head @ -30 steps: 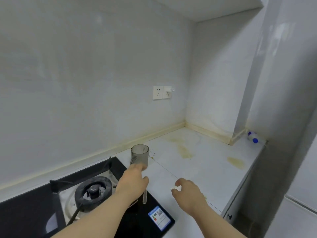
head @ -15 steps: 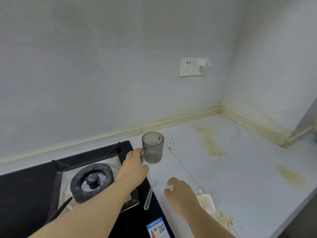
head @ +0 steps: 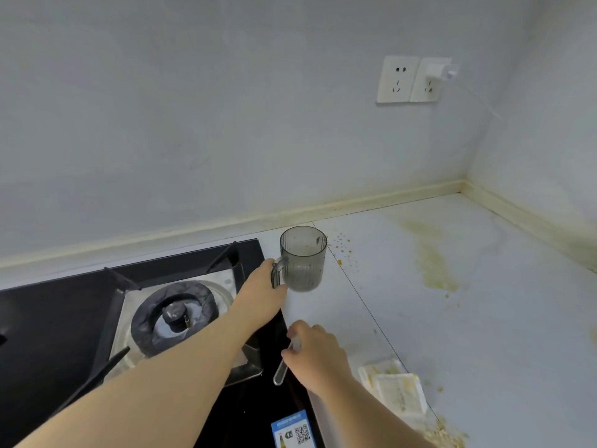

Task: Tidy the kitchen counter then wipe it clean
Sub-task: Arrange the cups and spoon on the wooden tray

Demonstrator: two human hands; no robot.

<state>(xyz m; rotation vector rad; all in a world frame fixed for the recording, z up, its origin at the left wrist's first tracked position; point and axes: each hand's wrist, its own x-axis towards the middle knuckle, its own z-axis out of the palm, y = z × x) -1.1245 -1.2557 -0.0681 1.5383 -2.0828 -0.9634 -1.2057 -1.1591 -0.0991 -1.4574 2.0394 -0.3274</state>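
The grey cup (head: 303, 260) stands upright just to the right of the black stove (head: 48, 318), near the back wall, and I cannot tell if its bottom rests on the surface (head: 468, 350) or is a little lifted. My left hand (head: 261, 292) comes to it from the near-left and its fingers are closed round the handle (head: 277, 273), which points toward that hand. So the left hand is the nearer one, and in my judgement the cup can only go up and back along this arm. Nearer to me, the right hand (head: 315, 357) pinches the far end of a clear plastic utensil (head: 280, 371). This lies on the right edge of the stove, with its long axis pointing roughly toward the cup. On the pale surface I see yellow stains (head: 433, 263), small drops beside the cup, a stained folded cloth (head: 397, 389) and crumbs (head: 445, 434) at the near edge. A double socket (head: 399, 79) with a white charger (head: 436, 71) sits on the wall.
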